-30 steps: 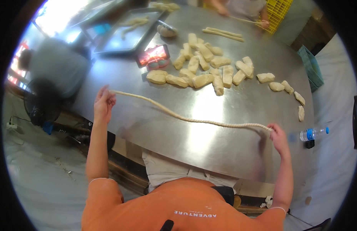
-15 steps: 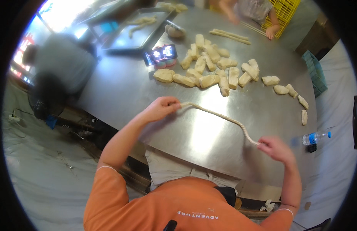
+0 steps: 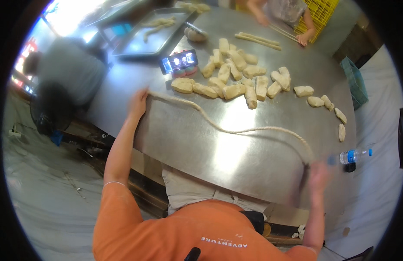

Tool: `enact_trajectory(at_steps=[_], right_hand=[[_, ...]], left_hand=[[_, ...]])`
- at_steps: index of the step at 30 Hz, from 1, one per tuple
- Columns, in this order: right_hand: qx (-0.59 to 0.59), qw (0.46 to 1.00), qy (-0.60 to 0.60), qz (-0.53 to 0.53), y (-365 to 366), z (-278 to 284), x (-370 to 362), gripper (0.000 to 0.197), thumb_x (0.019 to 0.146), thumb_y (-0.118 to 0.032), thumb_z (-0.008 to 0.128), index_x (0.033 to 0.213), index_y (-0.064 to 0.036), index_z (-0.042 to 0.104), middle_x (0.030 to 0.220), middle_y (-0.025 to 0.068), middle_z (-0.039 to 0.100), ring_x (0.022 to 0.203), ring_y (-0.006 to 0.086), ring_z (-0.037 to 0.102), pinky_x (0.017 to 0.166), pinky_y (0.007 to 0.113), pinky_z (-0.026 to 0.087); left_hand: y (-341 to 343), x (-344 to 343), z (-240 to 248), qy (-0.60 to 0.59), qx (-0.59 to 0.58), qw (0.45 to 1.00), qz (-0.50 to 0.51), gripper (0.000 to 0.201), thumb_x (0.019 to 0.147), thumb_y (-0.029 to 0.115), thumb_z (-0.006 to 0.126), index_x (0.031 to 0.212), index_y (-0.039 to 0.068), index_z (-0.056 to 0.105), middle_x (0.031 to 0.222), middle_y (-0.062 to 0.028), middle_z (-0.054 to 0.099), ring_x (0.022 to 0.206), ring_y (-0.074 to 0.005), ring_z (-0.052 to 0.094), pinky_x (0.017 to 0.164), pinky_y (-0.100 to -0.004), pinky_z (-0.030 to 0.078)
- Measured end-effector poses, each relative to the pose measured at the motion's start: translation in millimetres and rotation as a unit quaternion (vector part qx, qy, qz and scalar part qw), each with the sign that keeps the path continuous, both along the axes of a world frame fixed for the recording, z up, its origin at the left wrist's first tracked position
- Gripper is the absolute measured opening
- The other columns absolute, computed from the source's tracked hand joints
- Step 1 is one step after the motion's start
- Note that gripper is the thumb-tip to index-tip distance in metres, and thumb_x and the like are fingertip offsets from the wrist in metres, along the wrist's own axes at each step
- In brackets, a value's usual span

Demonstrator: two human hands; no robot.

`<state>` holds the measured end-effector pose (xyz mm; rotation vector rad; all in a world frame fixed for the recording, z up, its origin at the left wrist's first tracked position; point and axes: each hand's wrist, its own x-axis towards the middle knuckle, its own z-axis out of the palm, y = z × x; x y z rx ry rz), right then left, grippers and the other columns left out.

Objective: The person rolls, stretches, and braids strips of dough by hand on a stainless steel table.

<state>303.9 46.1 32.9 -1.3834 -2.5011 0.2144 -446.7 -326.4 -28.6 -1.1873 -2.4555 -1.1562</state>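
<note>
A long twisted dough rope (image 3: 229, 130) runs in a wavy line across the metal table in front of me. At its left end, the fingers of my left hand (image 3: 139, 102) are closed on the dough. The other end runs into my right hand (image 3: 318, 176), which is smeared by motion near the table's right side; its fingers are closed around that end. Beyond the rope, several pale dough pieces (image 3: 234, 91) lie in a loose heap, and a few smaller dough pieces (image 3: 315, 102) trail off to the right.
A lit phone (image 3: 178, 62) leans behind the heap's left side. A metal tray (image 3: 136, 48) with dough sticks stands at the far left. Two dough strips (image 3: 258, 41) lie near a co-worker's hands (image 3: 302, 39). A water bottle (image 3: 356, 155) lies at the right, below a green crate (image 3: 355, 82).
My hands have moved apart, the left going left and farther forward, the right shifting slightly right and nearer me. The dough rope between them is much longer and thinner.
</note>
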Motion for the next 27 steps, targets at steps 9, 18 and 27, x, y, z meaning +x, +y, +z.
enact_trajectory(at_steps=[9,18,27], right_hand=[[0.102,0.977,-0.133,-0.131,52,-43,30,0.059,0.116,-0.028,0.047,0.168,-0.0004,0.041,0.169,0.0258,0.047,0.158,0.0447,0.043,0.132,0.058,0.028],[-0.157,0.98,0.108,-0.054,45,40,13,0.028,0.115,-0.025,0.051,0.105,-0.002,0.063,0.113,0.0244,0.071,0.112,0.0367,0.071,0.102,0.048,0.053],[-0.129,0.971,-0.09,0.182,1,106,-13,0.03,0.092,-0.029,0.082,0.1,-0.0028,0.07,0.076,0.0204,0.066,0.076,0.045,0.067,0.083,0.051,0.057]], left_hand=[[-7,49,33,0.119,-0.194,0.969,0.093,0.043,0.107,0.029,0.066,0.142,0.006,0.069,0.144,-0.0244,0.068,0.132,-0.0448,0.064,0.114,-0.0544,0.05],[-31,84,31,0.221,-0.18,0.954,0.092,0.015,0.098,0.025,0.078,0.099,0.011,0.076,0.092,-0.0167,0.076,0.089,-0.0403,0.073,0.075,-0.0546,0.054],[13,62,21,0.147,-0.095,0.984,0.042,0.024,0.104,0.029,0.071,0.118,0.01,0.077,0.102,-0.0141,0.079,0.089,-0.0408,0.073,0.082,-0.0487,0.057]])
